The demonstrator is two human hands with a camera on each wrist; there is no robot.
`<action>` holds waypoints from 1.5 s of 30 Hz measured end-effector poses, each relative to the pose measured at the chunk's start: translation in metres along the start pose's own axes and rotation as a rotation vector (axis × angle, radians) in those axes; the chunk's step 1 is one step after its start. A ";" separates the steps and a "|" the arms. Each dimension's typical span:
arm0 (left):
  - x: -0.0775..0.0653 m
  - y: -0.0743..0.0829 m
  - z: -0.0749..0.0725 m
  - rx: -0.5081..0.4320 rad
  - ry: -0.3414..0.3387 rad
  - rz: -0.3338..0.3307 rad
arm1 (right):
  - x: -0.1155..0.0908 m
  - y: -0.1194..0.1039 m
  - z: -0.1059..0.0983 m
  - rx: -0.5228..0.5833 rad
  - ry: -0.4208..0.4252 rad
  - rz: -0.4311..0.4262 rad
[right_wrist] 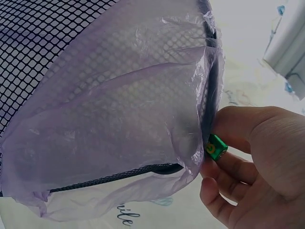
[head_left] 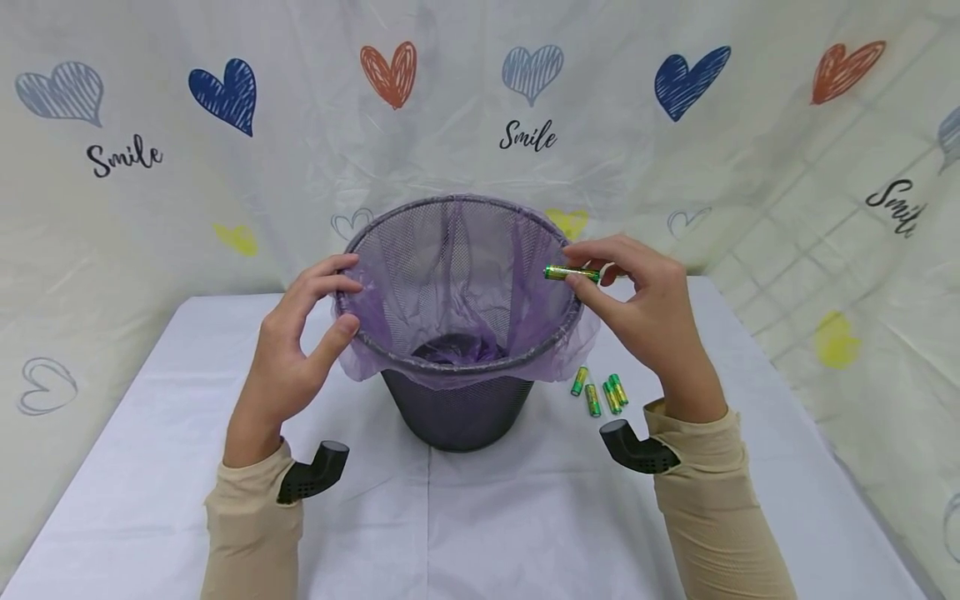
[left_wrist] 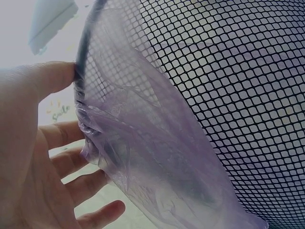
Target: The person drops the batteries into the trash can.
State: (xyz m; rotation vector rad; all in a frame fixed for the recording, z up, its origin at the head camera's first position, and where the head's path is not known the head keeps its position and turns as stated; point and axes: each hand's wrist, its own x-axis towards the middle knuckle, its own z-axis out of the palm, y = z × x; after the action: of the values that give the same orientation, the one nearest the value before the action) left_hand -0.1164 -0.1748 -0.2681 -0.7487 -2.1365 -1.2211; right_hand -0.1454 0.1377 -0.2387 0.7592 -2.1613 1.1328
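At the near edge, two tan sleeves (head_left: 255,525) lie over the white table (head_left: 487,517), each wrist bearing a black camera piece (head_left: 315,473), angled inward, presumably to watch its hand. Beyond them, the left hand (head_left: 288,358) is spread wide, its thumb and fingertips resting on the rim (head_left: 450,367) of a bin, a light touch that seems enough to steady it; whether the fingers hook over the edge, I cannot tell. Opposite, the right hand (head_left: 648,308) has a narrow grip, pinching a green battery (head_left: 561,272) between thumb and fingers. The battery lies roughly level across the rim's right side, one end towards the mouth; the right wrist view shows the other end poking out beside the rim.

Below that hand, four loose batteries (head_left: 592,400) lie close together on the table just beside the bin, probably so they are within easy reach. The black mesh bin (head_left: 457,425) stands upright between the arms, lined with a thin purple bag (head_left: 528,308) folded over the rim, likely to keep it from slipping inside. Behind hangs a pale cloth (head_left: 465,158) printed with hearts and "Smile".
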 end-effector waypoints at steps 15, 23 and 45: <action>0.000 -0.001 0.000 -0.004 -0.006 0.004 | -0.002 0.003 -0.001 -0.025 -0.005 0.003; 0.000 0.002 0.000 -0.001 -0.005 0.012 | -0.004 0.001 -0.005 -0.025 0.013 0.020; -0.008 -0.035 0.001 0.005 -0.016 0.009 | -0.017 0.005 -0.017 -0.057 0.044 0.056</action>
State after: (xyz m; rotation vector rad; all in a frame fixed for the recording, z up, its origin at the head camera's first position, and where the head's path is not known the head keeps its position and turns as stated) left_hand -0.1359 -0.1908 -0.2940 -0.7676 -2.1459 -1.2088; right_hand -0.1336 0.1586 -0.2454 0.6469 -2.1810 1.1007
